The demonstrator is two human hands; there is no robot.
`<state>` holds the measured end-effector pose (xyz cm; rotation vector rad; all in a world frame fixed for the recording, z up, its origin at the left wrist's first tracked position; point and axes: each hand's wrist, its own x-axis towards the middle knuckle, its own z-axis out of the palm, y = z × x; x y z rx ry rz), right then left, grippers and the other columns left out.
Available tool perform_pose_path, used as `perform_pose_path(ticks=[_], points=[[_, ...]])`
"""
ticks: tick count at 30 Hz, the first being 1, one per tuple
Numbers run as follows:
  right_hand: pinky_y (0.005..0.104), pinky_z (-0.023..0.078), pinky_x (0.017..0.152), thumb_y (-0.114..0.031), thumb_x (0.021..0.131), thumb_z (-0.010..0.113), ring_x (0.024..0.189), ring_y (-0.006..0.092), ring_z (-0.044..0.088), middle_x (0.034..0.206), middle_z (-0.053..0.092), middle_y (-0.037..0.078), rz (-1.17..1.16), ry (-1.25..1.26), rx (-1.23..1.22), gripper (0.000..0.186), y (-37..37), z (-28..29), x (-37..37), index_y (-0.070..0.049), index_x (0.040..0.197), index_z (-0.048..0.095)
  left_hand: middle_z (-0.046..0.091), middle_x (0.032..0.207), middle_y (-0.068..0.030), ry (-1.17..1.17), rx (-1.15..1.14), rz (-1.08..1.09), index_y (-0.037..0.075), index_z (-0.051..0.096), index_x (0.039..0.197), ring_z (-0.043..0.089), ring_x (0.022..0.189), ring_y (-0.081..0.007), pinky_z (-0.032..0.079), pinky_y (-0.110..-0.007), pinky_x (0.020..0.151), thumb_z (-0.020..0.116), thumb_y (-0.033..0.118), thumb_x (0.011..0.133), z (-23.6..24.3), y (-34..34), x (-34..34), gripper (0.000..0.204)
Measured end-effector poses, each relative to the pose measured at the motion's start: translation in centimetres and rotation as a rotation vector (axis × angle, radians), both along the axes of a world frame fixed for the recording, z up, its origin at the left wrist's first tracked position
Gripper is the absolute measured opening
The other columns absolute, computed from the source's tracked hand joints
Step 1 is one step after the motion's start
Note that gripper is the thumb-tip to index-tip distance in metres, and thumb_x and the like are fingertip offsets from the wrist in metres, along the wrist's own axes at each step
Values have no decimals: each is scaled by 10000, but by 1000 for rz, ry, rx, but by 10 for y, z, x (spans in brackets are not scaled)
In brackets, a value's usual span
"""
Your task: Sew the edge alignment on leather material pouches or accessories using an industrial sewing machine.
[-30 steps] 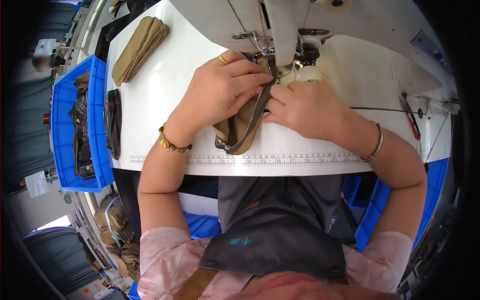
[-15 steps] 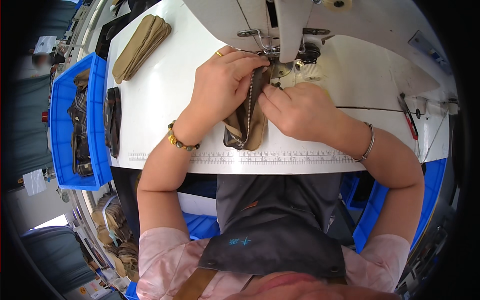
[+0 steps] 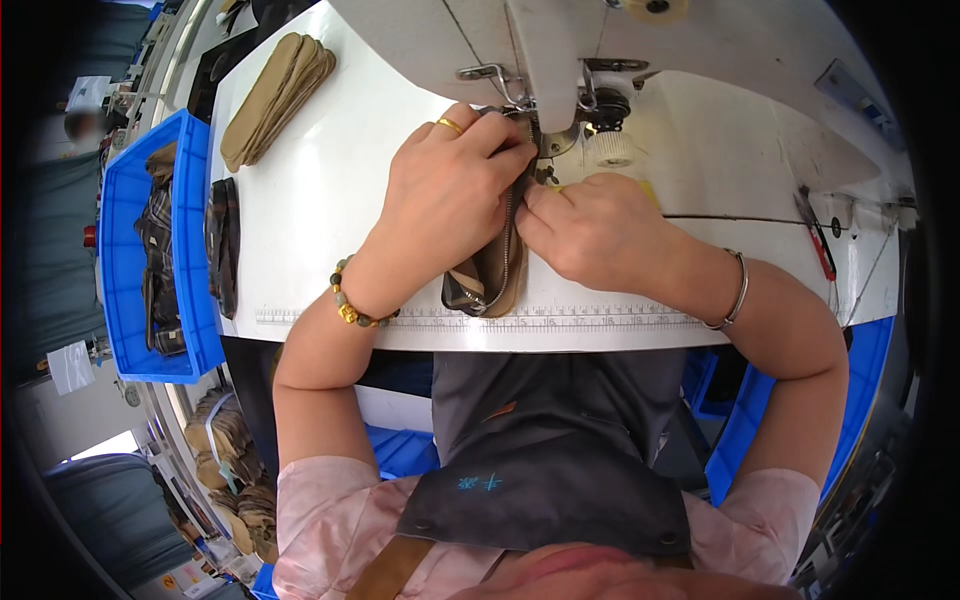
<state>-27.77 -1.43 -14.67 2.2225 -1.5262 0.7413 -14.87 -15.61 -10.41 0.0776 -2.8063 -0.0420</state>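
A brown and tan zippered fabric piece (image 3: 491,272) lies on the white table below the head of a sewing machine (image 3: 560,60). Its metal zipper runs lengthwise toward me. My left hand (image 3: 450,185) is closed on the piece's left side near the presser area, fingers bent over the zipper edge. At its right edge, my right hand (image 3: 595,225) pinches the fabric between thumb and fingers. Both hands hide part of the far end, and the needle cannot be made out.
A stack of tan fabric pieces (image 3: 277,100) lies at the far left. Dark strips (image 3: 223,245) sit by a blue bin (image 3: 190,250) of patterned pieces. Red-handled snips (image 3: 818,235) lie at right. A printed ruler (image 3: 600,322) follows the table's front edge.
The fabric piece has shifted slightly toward me. My left hand has turned and moved nearer, its fingers now folded further over the zipper. My right hand keeps its pinch, slightly lower.
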Motion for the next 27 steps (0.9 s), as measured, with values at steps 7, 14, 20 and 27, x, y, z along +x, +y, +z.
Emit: perform_pose_path(ticks=[7, 14, 20, 27], points=[[320, 485, 455, -138, 735, 654, 541, 176, 638, 666, 587, 68, 4, 8, 32, 79, 3, 1, -1, -60, 720, 652, 644, 966, 23, -34, -48, 0, 87, 760, 977, 601, 905, -192, 529, -314, 737, 710, 88, 674, 3, 5, -1, 307], [327, 481, 442, -144, 740, 661, 543, 181, 643, 666, 585, 69, -35, 41, 60, 85, 3, 1, -4, -60, 733, 658, 641, 943, 16, -3, -30, -11, 78, 758, 957, 602, 891, -194, 538, -321, 726, 718, 100, 701, 1, 1, -4, 260], [335, 485, 436, -138, 740, 662, 538, 182, 640, 674, 586, 70, -21, 8, 55, 82, 3, 1, -5, -56, 744, 658, 642, 939, 12, -16, -27, -17, 76, 761, 961, 605, 884, -196, 541, -320, 724, 731, 106, 701, 2, 2, -5, 263], [303, 492, 501, -143, 733, 645, 585, 152, 619, 880, 679, 92, -61, 66, 145, 205, 5, 5, -7, -29, 897, 689, 641, 931, 12, -6, -40, -26, 83, 766, 972, 605, 884, -196, 541, -315, 717, 736, 110, 697, 2, -2, -2, 278]])
